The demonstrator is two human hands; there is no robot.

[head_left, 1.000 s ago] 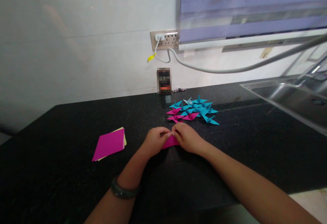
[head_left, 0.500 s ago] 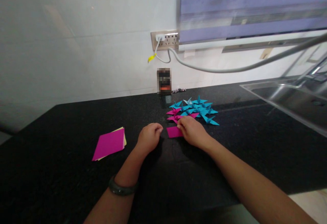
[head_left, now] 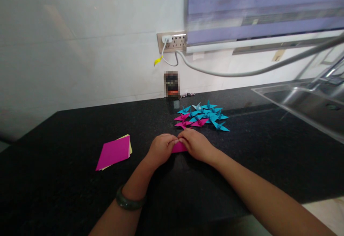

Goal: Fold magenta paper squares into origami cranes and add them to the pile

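Observation:
A folded magenta paper piece [head_left: 179, 147] lies on the black countertop [head_left: 67, 178] between my two hands. My left hand [head_left: 160, 149] pinches its left side with curled fingers. My right hand [head_left: 196, 143] pinches it from the right, fingertips meeting the left hand's at the top edge. Most of the paper is hidden under my fingers. A dark bangle [head_left: 129, 202] is on my left wrist.
A cluster of several folded blue and magenta paper cranes [head_left: 203, 117] lies just beyond my hands. A stack of magenta and pale yellow square sheets [head_left: 114, 152] sits to the left. A steel sink [head_left: 303, 99] is at right; a small dark box [head_left: 172, 85] stands at the wall.
Half a second ago my right hand alone pressed the paper flat, farther from me, with my left hand apart. Now both hands pinch the paper together, nearer to me.

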